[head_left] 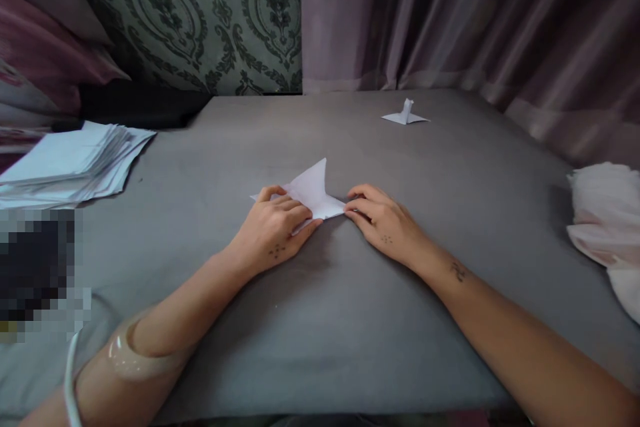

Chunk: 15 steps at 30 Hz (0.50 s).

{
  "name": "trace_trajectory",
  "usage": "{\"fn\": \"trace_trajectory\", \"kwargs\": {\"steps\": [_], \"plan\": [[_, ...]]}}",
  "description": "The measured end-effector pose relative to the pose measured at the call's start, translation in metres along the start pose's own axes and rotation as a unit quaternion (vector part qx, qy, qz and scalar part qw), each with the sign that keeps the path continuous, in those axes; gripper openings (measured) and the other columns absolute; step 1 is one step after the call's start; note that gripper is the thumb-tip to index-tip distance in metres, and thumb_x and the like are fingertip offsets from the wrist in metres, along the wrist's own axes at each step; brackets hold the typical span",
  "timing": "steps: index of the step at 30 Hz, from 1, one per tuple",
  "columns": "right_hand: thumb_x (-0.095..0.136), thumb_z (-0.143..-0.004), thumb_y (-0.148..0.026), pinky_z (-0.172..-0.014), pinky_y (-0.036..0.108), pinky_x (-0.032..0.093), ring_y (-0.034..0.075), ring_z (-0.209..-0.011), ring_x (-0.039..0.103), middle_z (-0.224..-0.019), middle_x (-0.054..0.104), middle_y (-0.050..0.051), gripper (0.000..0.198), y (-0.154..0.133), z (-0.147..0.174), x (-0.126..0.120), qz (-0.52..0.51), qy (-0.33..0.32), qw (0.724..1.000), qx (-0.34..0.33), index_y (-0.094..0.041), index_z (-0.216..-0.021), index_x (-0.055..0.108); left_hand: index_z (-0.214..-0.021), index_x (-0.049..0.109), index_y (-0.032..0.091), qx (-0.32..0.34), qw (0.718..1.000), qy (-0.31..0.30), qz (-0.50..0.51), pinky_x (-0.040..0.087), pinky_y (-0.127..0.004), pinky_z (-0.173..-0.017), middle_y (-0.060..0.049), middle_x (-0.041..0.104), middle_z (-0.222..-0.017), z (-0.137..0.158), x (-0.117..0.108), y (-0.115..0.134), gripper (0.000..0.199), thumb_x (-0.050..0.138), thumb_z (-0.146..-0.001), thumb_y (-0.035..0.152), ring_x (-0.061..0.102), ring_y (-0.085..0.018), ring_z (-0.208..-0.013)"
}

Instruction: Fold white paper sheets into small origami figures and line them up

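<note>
One folded white paper piece (313,190) with sharp points, lying at the middle of a grey cloth-covered counter (340,340), one broad flap standing up and away from the person, one narrow point directed left and another right. One left hand (275,223), bare, laid over the left part of the paper piece, fingers bent and holding it, thumb stretched along the near edge; a group of small dark dots on the back. One right hand (383,220), bare, at the paper piece's right point, fingers drawn narrow with the tips meeting on that point; similar dots on the back, a dark mark near the wrist. One pale glossy bangle (145,363), worn on the left forearm. One smaller folded white paper figure (407,115), with two flat points and an upright middle part, resting at the far right of the counter, well apart from both hands. One thick, uneven stack of white paper sheets (65,157), at the far left. One flat black item (145,105), behind the stack, material unclear. One dark object (35,270), at the left edge, blurred into blocks. One white cable (71,373), beside the left forearm. One soft whitish bundle (603,213), at the right edge. Backdrop: green damask-patterned wallpaper (220,13) and a mauve pleated curtain (345,20).
</note>
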State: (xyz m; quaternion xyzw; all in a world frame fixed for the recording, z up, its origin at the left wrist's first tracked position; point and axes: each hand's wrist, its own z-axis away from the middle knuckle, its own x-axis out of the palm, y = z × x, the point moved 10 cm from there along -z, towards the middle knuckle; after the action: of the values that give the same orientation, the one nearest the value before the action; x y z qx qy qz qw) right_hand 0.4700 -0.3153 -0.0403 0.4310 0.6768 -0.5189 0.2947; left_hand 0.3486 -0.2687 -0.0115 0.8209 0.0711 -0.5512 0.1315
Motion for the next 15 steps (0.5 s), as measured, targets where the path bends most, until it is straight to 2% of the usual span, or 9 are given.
{"fn": "trace_trajectory", "kwargs": {"steps": [5,10,15], "plan": [[0.053,-0.092,-0.026,-0.089,0.036,0.046,0.021,-0.102,0.06,-0.113,0.062,0.007,0.017,0.007,-0.003,-0.001,-0.03,0.018,0.998,0.048,-0.022,-0.088,0.069,-0.082,0.064,0.02,-0.091,0.995,0.048,-0.008,0.04,-0.041,-0.095,0.001,0.068,-0.067,0.0,0.0,-0.018,0.028,0.046,-0.096,0.037,0.06,-0.012,-0.057],[0.055,-0.089,-0.025,-0.086,0.037,0.047,0.022,-0.101,0.058,-0.11,0.063,0.007,0.013,0.01,-0.006,0.001,-0.017,0.024,0.996,0.08,-0.021,-0.083,0.066,-0.082,0.064,0.019,-0.115,0.992,0.053,-0.026,0.042,-0.042,-0.088,-0.001,0.067,-0.063,-0.005,0.009,-0.025,0.027,0.047,-0.093,0.036,0.063,-0.016,-0.062],[0.057,-0.089,-0.025,-0.085,0.036,0.046,0.022,-0.096,0.057,-0.105,0.063,0.007,0.01,0.009,-0.006,0.001,-0.011,0.029,0.997,0.068,-0.021,-0.082,0.062,-0.088,0.065,0.019,-0.144,0.988,0.048,-0.016,0.042,-0.044,-0.087,-0.002,0.068,-0.065,-0.009,0.011,-0.03,0.021,0.051,-0.09,0.035,0.065,-0.019,-0.065]]}}
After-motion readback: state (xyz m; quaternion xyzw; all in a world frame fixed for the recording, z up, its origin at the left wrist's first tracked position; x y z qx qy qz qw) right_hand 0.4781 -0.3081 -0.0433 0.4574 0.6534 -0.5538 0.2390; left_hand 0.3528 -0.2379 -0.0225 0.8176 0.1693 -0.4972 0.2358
